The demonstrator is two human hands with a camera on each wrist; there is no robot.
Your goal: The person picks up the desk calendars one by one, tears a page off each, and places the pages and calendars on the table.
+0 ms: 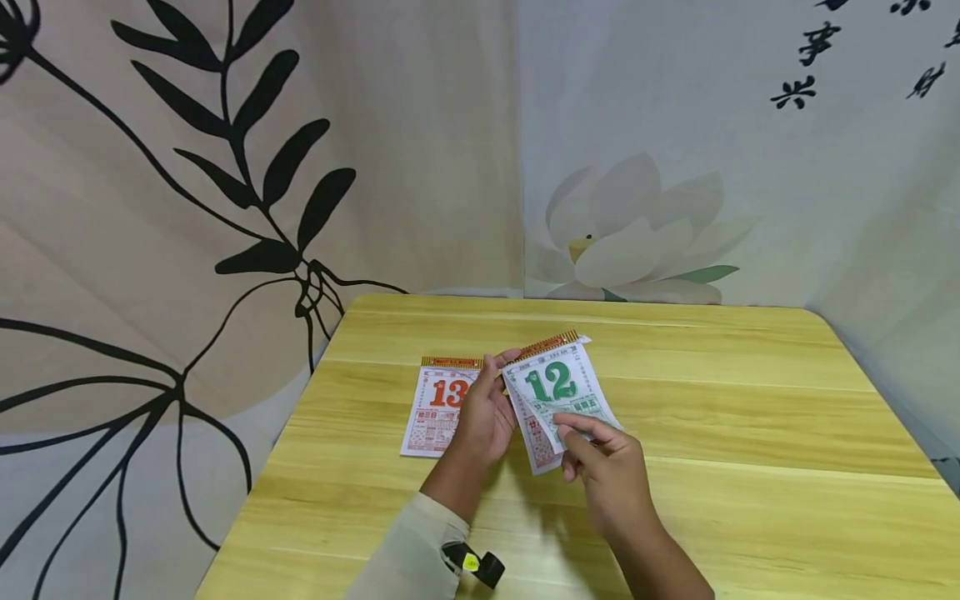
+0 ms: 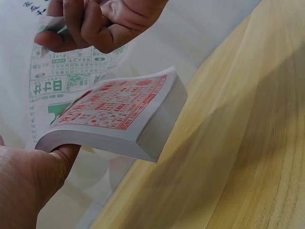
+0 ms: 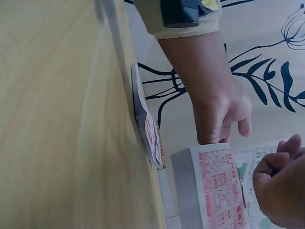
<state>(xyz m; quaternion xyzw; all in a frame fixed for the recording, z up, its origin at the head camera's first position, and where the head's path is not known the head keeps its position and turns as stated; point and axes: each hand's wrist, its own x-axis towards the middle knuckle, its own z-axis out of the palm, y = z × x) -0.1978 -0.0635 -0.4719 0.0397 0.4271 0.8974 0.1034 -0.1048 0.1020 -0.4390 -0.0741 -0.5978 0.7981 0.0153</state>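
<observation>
A thick tear-off calendar pad (image 1: pixel 536 437) is raised above the table, gripped along its left side by my left hand (image 1: pixel 486 412). Its top sheet (image 1: pixel 558 379), printed with a green 12, is lifted away from a red-printed sheet beneath. The lower edge of that sheet is pinched between the thumb and fingers of my right hand (image 1: pixel 607 467). In the left wrist view the pad (image 2: pixel 114 105) shows its red page and white page edges, with the green sheet (image 2: pixel 62 81) bent up. A second calendar (image 1: pixel 438 408) with a red 13 lies flat, partly behind my left hand.
The wooden table (image 1: pixel 750 433) has a rounded far corner at the right. Behind it hang cloths (image 1: pixel 420 167) printed with black plants, a pale lotus and characters. A dark strap (image 1: pixel 472 562) is round my left sleeve.
</observation>
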